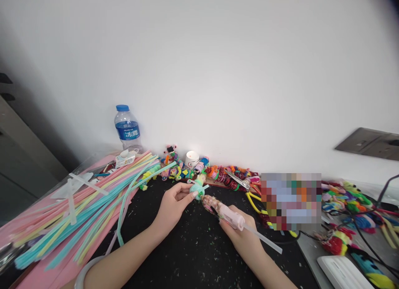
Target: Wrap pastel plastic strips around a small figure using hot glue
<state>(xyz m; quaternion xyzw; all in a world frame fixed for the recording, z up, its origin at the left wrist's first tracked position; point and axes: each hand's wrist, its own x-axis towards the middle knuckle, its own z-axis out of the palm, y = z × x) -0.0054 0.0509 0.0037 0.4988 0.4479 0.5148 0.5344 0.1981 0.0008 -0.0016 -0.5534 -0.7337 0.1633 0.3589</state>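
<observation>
My left hand (pixel 173 204) pinches a small teal coiled piece (pixel 197 190) of fuzzy pipe cleaner over the black mat (pixel 193 251). My right hand (pixel 241 233) is wrapped round a pink glue gun (pixel 229 214) with a clear glue stick (pixel 264 240) poking out of its back. The gun's nozzle points at the teal piece, almost touching it. A pale bangle (pixel 83 274) sits on my left wrist.
A pile of long pastel pipe cleaners (pixel 84 214) lies on a pink sheet at the left. A water bottle (pixel 127 129) stands by the wall. Finished colourful coils (pixel 215 172), a small white jar (pixel 192 158) and scissors (pixel 237 180) line the back. More coils and cables lie at the right.
</observation>
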